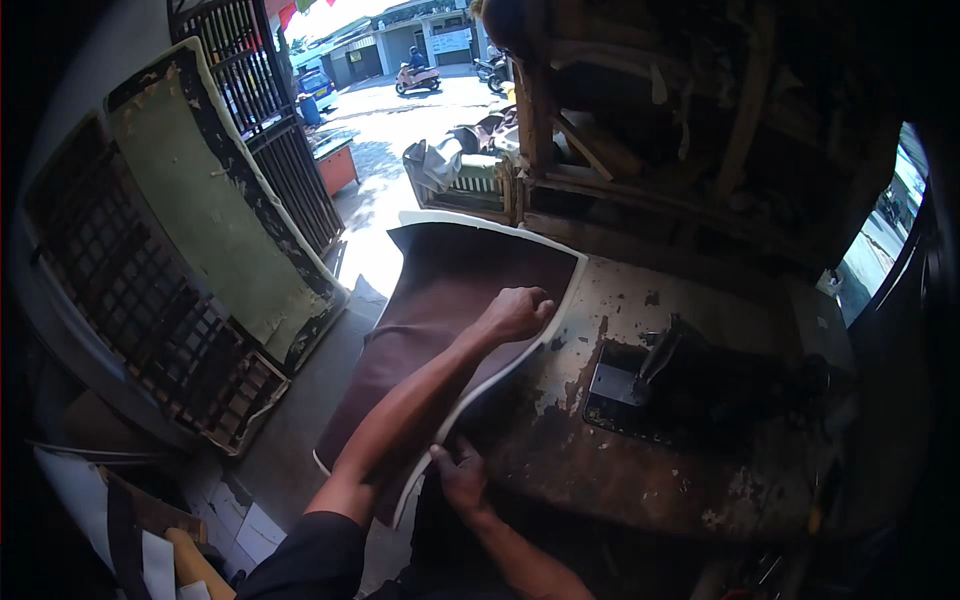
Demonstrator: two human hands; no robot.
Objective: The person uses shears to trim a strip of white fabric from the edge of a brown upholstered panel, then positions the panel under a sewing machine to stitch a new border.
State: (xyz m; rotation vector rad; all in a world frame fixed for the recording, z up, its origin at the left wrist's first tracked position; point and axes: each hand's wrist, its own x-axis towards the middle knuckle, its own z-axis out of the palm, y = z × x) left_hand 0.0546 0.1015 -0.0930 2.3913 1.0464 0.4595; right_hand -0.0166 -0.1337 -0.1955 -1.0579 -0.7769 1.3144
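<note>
By the wall at the far left leaned a wooden frame (pixel 110 270) with many bars, and next to it a big green board (pixel 195 180) with torn black sides. Then came a tall dark gate (pixel 284 175).

Right of these, in front of the person, lay the brown sheet (pixel 415 310) with a white edge (pixel 577 278). It was longer than it was wide. Its long way ran from low left, near the body, up to the far right, just like the left arm that went across it.

The right hand (pixel 464 480) was low down, just by the near part of the white edge, close to the body. It was partly open, with its thumb at the edge; I could not tell if it had a grip. The left hand (pixel 517 312) was farther off, on top of the sheet near its far right corner. Its fingers were curled in, and I could not tell if they pinched anything.

To the right was the worn desk (pixel 540 450), with a dark sewing machine (pixel 650 370) well apart from the hands.
</note>
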